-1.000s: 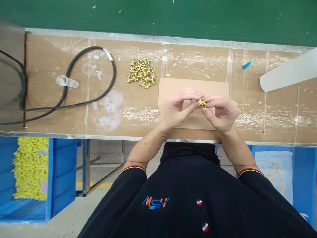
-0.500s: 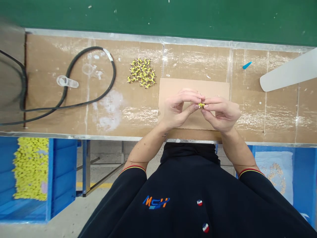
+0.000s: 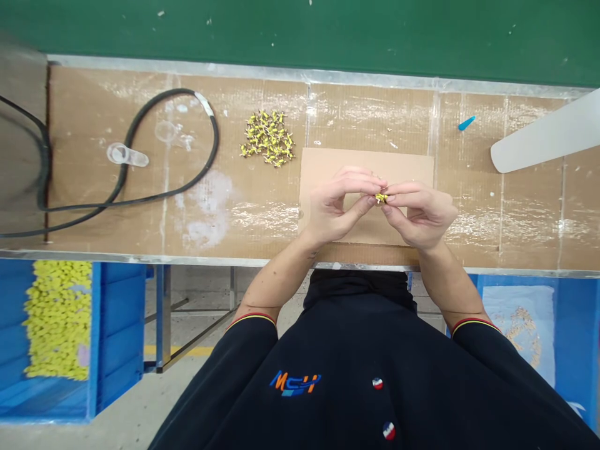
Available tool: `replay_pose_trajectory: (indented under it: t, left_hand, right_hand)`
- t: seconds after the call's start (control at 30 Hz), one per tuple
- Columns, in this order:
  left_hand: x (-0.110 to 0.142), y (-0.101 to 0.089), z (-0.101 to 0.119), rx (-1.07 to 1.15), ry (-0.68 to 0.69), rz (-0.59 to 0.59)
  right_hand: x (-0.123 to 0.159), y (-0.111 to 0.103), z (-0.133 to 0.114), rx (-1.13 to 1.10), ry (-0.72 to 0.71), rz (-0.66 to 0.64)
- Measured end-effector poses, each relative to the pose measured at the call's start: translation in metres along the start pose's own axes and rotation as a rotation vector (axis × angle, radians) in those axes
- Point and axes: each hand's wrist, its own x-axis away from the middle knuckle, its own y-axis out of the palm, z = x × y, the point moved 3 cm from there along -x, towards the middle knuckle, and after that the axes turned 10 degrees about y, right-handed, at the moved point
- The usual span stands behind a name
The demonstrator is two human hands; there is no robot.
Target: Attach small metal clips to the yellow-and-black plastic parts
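Observation:
My left hand [image 3: 338, 203] and my right hand [image 3: 420, 211] meet above a cardboard sheet [image 3: 328, 162] on the workbench. Both pinch one small yellow part [image 3: 381, 198] between thumb and fingertips, the other fingers curled. A heap of the same small yellow parts [image 3: 267, 137] lies on the bench to the upper left of my hands.
A black cable [image 3: 154, 125] loops across the left of the cardboard-covered bench [image 3: 140, 206], beside a clear plastic piece [image 3: 125, 154]. A small blue tip [image 3: 467, 123] and a white blade-like shape [image 3: 544, 137] are at the right. Blue bins sit below the bench: yellow parts [image 3: 59, 319] left, tan bits [image 3: 522, 328] right.
My fingertips have closed a little tighter on the yellow part; less of it shows than a second ago. The hands stay in the same place.

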Motion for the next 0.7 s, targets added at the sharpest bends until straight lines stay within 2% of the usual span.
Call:
replay_pose_trajectory:
  t: [0.27, 0.37, 0.43, 0.5, 0.57, 0.63, 0.7]
  left_hand:
    - [-0.002, -0.003, 0.005, -0.064, -0.048, -0.056]
    - [-0.005, -0.018, -0.001, -0.221, -0.113, -0.067]
    - [-0.006, -0.041, -0.013, -0.425, -0.2, -0.052]
    - [-0.003, -0.074, -0.028, -0.643, -0.314, -0.016]
    - [0.003, -0.111, -0.043, -0.831, -0.437, 0.071]
    - [0.009, -0.142, -0.054, -0.951, -0.515, 0.117]
    - [0.014, -0.162, -0.059, -0.998, -0.531, 0.155]
  right_hand:
    - [0.001, -0.001, 0.001, 0.153, -0.032, -0.008]
    - [0.0, -0.004, 0.005, 0.159, 0.001, -0.066]
    - [-0.001, -0.009, 0.009, 0.159, 0.02, -0.055]
    - [-0.003, -0.014, 0.011, 0.188, 0.034, -0.005]
    - [-0.006, -0.019, 0.012, 0.237, 0.035, 0.036]
    - [-0.009, -0.023, 0.011, 0.284, 0.022, 0.062]
    - [-0.012, -0.028, 0.009, 0.329, 0.003, 0.097]
